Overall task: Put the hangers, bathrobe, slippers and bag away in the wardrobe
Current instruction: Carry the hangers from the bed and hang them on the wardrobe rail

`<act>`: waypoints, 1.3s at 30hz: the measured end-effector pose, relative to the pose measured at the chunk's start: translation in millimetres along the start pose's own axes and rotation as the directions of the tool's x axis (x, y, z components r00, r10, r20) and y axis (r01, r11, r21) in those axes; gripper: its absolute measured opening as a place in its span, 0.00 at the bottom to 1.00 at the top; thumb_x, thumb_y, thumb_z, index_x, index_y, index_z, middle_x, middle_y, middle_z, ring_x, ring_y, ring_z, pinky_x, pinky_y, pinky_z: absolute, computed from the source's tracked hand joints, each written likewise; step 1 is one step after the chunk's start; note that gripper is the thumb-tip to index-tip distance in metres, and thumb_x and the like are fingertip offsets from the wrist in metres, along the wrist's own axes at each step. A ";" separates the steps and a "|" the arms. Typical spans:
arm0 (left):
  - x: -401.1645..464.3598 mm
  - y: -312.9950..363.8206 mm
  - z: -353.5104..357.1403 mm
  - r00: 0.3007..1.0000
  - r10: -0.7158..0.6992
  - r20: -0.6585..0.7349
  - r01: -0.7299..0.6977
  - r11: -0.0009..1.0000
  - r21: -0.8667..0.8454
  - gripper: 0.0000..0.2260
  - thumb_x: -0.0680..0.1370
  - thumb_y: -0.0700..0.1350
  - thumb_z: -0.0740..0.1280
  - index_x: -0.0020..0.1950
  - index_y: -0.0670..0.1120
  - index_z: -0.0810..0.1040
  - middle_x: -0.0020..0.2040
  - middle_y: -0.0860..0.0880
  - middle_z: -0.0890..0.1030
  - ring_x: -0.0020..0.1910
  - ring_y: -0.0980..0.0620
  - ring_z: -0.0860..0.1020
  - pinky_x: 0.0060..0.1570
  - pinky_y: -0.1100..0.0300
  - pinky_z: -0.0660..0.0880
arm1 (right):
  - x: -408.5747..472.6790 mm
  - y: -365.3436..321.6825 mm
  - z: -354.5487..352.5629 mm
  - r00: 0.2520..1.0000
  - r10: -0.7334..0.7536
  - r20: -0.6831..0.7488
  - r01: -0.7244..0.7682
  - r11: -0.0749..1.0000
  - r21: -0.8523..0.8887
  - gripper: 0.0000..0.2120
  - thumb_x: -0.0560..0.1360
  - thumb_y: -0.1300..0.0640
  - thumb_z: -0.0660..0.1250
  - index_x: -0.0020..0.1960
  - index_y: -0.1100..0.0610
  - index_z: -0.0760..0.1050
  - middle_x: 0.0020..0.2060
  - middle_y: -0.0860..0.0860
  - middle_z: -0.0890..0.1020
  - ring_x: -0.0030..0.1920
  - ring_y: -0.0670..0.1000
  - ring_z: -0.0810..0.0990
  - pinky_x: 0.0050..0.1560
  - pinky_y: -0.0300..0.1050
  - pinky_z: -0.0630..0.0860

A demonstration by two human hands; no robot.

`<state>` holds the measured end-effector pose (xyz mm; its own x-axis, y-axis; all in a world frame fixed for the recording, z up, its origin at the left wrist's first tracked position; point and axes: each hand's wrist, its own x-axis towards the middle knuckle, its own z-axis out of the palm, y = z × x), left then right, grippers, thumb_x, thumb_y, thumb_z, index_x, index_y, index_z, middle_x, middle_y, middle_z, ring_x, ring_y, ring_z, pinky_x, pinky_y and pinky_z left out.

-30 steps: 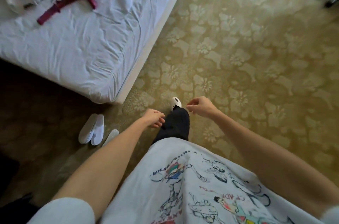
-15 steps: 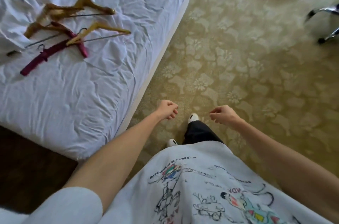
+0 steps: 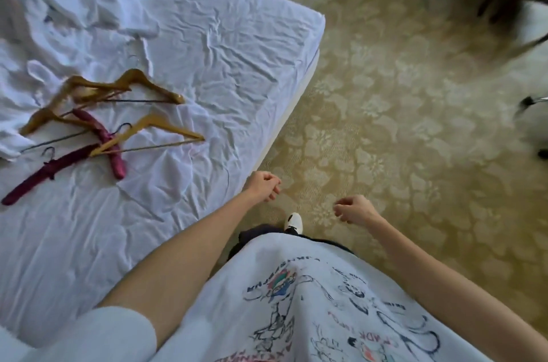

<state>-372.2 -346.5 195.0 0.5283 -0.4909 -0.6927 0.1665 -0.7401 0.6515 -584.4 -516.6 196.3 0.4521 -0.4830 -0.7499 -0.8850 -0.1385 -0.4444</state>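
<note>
Both bare forearms reach forward and down from the lower edge of the view, toward 12 o'clock. The left hand [image 3: 262,185] sits slightly farther ahead, at about 11 o'clock, fingers loosely curled with nothing in them. The right hand [image 3: 354,209], at about 1 o'clock, hangs the same way, knuckles up, fingers loosely curled and empty.
</note>
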 end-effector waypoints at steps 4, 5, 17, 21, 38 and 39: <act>47.7 13.6 -36.7 0.991 -0.099 -0.087 0.092 0.993 -0.076 0.09 0.81 0.41 0.64 0.51 0.39 0.82 0.40 0.45 0.83 0.32 0.51 0.78 0.32 0.61 0.75 | 63.1 -104.6 -34.9 0.984 -0.168 0.061 0.172 0.983 -0.069 0.09 0.79 0.56 0.67 0.56 0.58 0.81 0.45 0.53 0.85 0.39 0.46 0.82 0.38 0.35 0.76; 56.8 14.7 -45.3 0.986 -0.133 -0.097 0.122 0.987 -0.105 0.09 0.81 0.41 0.64 0.50 0.39 0.82 0.39 0.45 0.83 0.33 0.50 0.78 0.33 0.60 0.76 | 77.0 -131.5 -40.8 0.975 -0.205 0.085 0.212 0.974 -0.084 0.08 0.79 0.56 0.67 0.56 0.58 0.81 0.44 0.52 0.85 0.39 0.46 0.82 0.38 0.35 0.76; 211.4 74.1 -139.2 0.856 -0.480 -0.191 0.336 0.798 -0.500 0.07 0.78 0.41 0.66 0.44 0.37 0.80 0.39 0.41 0.81 0.28 0.50 0.74 0.26 0.61 0.71 | 258.2 -376.3 -103.7 0.858 -0.388 0.338 0.481 0.837 -0.261 0.07 0.78 0.57 0.68 0.53 0.58 0.83 0.44 0.54 0.86 0.39 0.49 0.82 0.37 0.35 0.76; 262.7 135.9 -173.8 0.885 -0.421 -0.198 0.267 0.808 -0.525 0.07 0.79 0.42 0.66 0.45 0.40 0.80 0.38 0.45 0.82 0.29 0.51 0.76 0.28 0.62 0.73 | 316.4 -416.6 -149.2 0.859 -0.361 0.362 0.487 0.794 -0.364 0.07 0.78 0.57 0.69 0.54 0.58 0.83 0.44 0.54 0.86 0.38 0.48 0.82 0.34 0.34 0.74; 332.4 219.1 -284.1 0.595 -0.731 -0.335 -0.014 0.407 -0.913 0.05 0.79 0.42 0.67 0.46 0.43 0.80 0.36 0.48 0.82 0.29 0.54 0.79 0.26 0.65 0.75 | 452.9 -638.5 -124.5 0.599 -0.193 0.777 0.772 0.398 -0.496 0.05 0.75 0.60 0.70 0.42 0.54 0.82 0.38 0.54 0.86 0.35 0.50 0.81 0.38 0.39 0.77; 331.4 214.4 -289.1 0.562 -0.757 -0.333 -0.045 0.374 -0.926 0.05 0.78 0.43 0.67 0.45 0.43 0.80 0.36 0.47 0.83 0.28 0.54 0.79 0.27 0.64 0.75 | 448.8 -653.5 -107.8 0.560 -0.183 0.808 0.801 0.370 -0.471 0.06 0.75 0.60 0.70 0.39 0.53 0.81 0.37 0.55 0.85 0.35 0.51 0.81 0.38 0.40 0.77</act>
<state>79.3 -534.9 194.5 0.4481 0.4371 -0.7799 0.8096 0.1715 0.5613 185.0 -736.0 203.0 0.5047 0.4539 -0.7344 -0.0176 -0.8451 -0.5344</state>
